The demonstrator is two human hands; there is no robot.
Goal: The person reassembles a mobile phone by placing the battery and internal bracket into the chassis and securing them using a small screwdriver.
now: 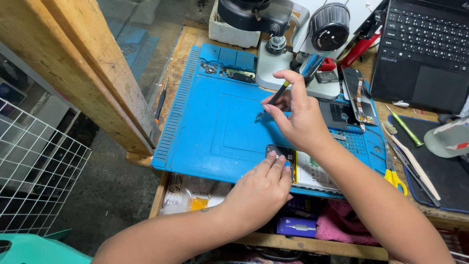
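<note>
My left hand (pixel 259 190) rests its fingertips on the top end of an opened phone (pixel 305 168) lying at the near edge of a blue work mat (pixel 220 127). My right hand (pixel 295 115) hovers over the mat's middle, pinching a thin black tool with a yellow band (pixel 278 92) whose tip points down at a tiny dark part (pixel 258 116) on the mat. The phone's inside shows a pale battery and a dark board at the end under my fingers.
A microscope (pixel 303 34) stands at the mat's far edge, a laptop (pixel 425 49) at the far right. A separate phone frame (pixel 359 98), tweezers, a green pen and yellow-handled scissors (pixel 393 177) lie right. Small parts sit in the mat's far trays (pixel 229 73). A wooden post (pixel 88 68) rises left.
</note>
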